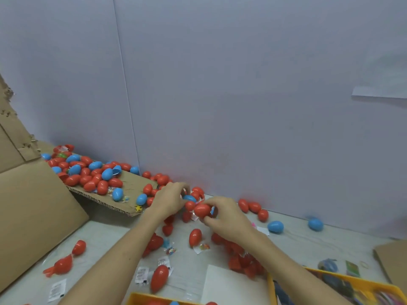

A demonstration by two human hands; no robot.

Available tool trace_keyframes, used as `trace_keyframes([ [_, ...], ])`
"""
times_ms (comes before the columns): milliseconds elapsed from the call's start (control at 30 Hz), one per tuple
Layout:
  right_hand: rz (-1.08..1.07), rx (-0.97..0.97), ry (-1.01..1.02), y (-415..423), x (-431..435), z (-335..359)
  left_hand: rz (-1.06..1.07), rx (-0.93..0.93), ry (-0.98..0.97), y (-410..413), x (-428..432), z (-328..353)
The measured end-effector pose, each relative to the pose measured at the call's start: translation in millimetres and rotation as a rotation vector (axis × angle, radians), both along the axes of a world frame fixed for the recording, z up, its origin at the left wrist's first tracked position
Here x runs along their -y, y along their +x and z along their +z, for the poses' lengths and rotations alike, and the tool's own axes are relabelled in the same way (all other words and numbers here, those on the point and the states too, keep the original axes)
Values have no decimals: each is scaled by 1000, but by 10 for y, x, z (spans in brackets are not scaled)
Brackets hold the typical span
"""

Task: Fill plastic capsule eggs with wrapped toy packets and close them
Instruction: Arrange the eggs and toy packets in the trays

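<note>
While the right hand (222,219) grips a red egg (202,211) between thumb and curled fingers, the left hand (170,199) lies just beside it, fingers bent down into a cluster of eggs; whether it holds anything cannot be told. A blue egg (189,198) sits at its fingertips, and wrapped packets (142,275) lie between the forearms

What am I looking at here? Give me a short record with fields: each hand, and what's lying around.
right hand: grips a red egg
left hand: fingers curled in the heap of eggs; what it holds is unclear
cardboard flap: piled with red and blue eggs
table: scattered red eggs, a wrapped packet, a blue egg apart at the right
yellow tray: at the near edge, partly cut off
</note>
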State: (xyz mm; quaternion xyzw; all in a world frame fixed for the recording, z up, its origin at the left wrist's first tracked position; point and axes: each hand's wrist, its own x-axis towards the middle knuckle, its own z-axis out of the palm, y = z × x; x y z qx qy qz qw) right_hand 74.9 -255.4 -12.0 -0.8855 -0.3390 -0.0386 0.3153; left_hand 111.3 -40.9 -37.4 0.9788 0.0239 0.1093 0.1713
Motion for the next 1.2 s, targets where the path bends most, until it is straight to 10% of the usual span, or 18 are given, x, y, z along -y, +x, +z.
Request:
trace_keyframes([
  [167, 339, -437, 65, -722, 426, 464, -51, 203, -308, -603, -75, 469],
  [333, 513, -395, -298, -1112, 671, 430, -277, 158, -426, -1816, 90, 653],
  [500, 60, -232, 2, -321, 766, 335, -351, -78, -248, -2545, 249, 420],
  [633, -415, -7, -369, 472, 852, 55, -426, -150, -211, -2773, 284, 341],
  [767, -451, 83, -507, 716, 730, -178, -602, -214, -101, -2707, 207, 341],
  [1000, -293, 53, -428, 775, 659, -317, -304, -3, -47, -2309, -53, 403],
  [1200, -232, 56, -293, 708, 753, -419, 47, -13, 384, -748, -252, 224],
])
